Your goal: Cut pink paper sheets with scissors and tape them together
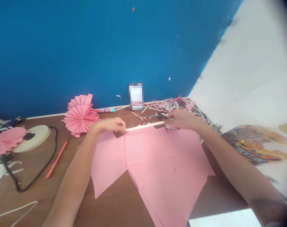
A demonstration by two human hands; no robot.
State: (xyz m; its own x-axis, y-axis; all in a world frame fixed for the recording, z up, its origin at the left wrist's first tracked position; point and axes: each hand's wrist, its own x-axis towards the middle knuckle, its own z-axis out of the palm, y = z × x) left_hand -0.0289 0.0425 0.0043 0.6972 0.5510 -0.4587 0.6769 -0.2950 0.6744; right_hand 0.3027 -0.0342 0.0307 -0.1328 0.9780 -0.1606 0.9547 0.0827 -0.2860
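Observation:
My left hand [111,125] and my right hand [181,119] each pinch one end of a narrow folded strip of pink paper [145,126], stretched between them above the far edge of the sheets. Several flat pink paper sheets [152,160] lie overlapping on the brown table [62,189] under my forearms. Both hands are closed on the strip's ends.
A pink paper fan rosette [80,116] leans near the blue wall, with another [7,142] at the left edge. Scissors [157,116] lie among paper scraps [176,105]. An orange pen [56,159], a black cable [39,170], a glue stick [106,110] and a colourful bag [257,143] are nearby.

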